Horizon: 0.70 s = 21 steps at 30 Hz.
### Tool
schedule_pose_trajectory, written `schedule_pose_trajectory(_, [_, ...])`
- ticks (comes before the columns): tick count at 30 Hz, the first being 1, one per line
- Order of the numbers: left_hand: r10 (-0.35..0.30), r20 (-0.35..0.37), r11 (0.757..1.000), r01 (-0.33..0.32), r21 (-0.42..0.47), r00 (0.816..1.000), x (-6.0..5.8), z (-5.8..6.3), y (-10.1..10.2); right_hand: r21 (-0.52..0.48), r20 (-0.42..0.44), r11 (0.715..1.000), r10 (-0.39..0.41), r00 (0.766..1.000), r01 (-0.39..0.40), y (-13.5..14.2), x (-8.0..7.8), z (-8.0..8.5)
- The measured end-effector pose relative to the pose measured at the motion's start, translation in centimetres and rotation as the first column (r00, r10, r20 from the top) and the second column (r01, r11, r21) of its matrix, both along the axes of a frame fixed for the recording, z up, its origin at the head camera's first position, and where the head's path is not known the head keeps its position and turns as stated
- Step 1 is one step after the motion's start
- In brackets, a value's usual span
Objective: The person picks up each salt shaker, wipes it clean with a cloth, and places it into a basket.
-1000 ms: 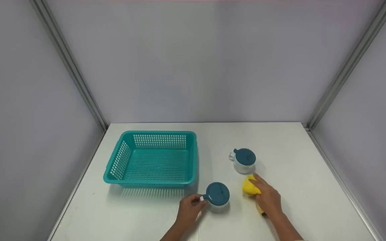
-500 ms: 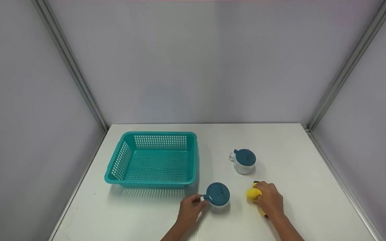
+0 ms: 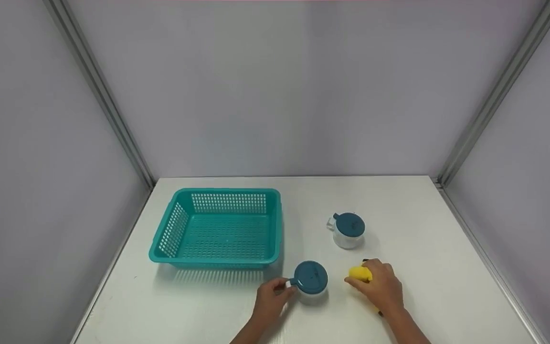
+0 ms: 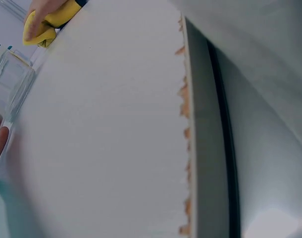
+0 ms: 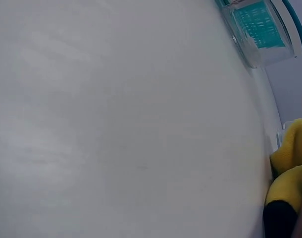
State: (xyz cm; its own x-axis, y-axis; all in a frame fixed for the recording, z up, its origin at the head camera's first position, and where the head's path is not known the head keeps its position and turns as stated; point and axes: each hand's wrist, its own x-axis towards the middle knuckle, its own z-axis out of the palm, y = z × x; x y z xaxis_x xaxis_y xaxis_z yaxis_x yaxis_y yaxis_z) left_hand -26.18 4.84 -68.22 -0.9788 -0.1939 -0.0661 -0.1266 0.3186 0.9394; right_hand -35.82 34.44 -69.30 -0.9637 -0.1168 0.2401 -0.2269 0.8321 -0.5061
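Observation:
My left hand (image 3: 269,301) pinches the small handle on the left side of a clear lidded jar (image 3: 311,277), which stands upright on the table under its dark blue lid. In the left wrist view, the glass wall of this jar (image 4: 15,82) shows beside the fingers. To the right, my right hand (image 3: 384,289) holds a soft yellow thing with black ends (image 3: 361,273) low over the table. Its fuzzy, bent surface shows in the right wrist view, where the yellow thing (image 5: 288,186) is partly covered by the hand. Part of it is hidden under the palm.
A teal perforated basket (image 3: 217,262) stands at the left with nothing in it. Behind the right hand is a second blue-lidded jar (image 3: 349,231), its handle facing left. Grey walls surround the white table (image 3: 198,310), whose front edge (image 4: 188,148) is chipped.
My right hand has drawn the yellow thing slightly back from the rear jar and its thumb has shifted left across the front. The left hand and its jar have stayed put.

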Motion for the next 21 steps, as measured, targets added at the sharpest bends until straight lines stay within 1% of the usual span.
schedule_pose_trajectory(4, [-0.005,-0.001,1.000,0.005,-0.001,1.000,0.03,-0.17,0.02,-0.006,-0.008,1.000,-0.031,1.000,0.030,-0.13,-0.09,-0.11])
schedule_pose_trajectory(8, [-0.006,-0.002,1.000,0.006,-0.011,1.000,-0.01,-0.37,0.05,-0.008,-0.022,0.999,-0.039,0.999,0.039,-0.19,-0.19,-0.19])
schedule_pose_trajectory(10, [-0.001,0.002,1.000,0.001,-0.011,1.000,-0.04,-0.39,0.06,-0.028,-0.012,0.999,-0.041,0.999,0.041,-0.19,-0.20,-0.20])
schedule_pose_trajectory(16, [0.018,0.025,1.000,-0.018,0.013,1.000,-0.12,-0.30,-0.03,-0.146,0.083,0.988,-0.039,0.996,0.051,-0.06,-0.20,-0.02])
schedule_pose_trajectory(19, [0.017,0.038,0.999,-0.018,0.031,0.999,-0.13,-0.24,-0.06,-0.178,0.134,0.982,-0.039,0.990,0.063,0.05,-0.16,0.12])
schedule_pose_trajectory(21, [0.016,0.040,0.999,-0.018,0.042,0.999,-0.11,-0.21,-0.07,-0.186,0.150,0.980,-0.047,0.988,0.075,0.15,-0.13,0.12])
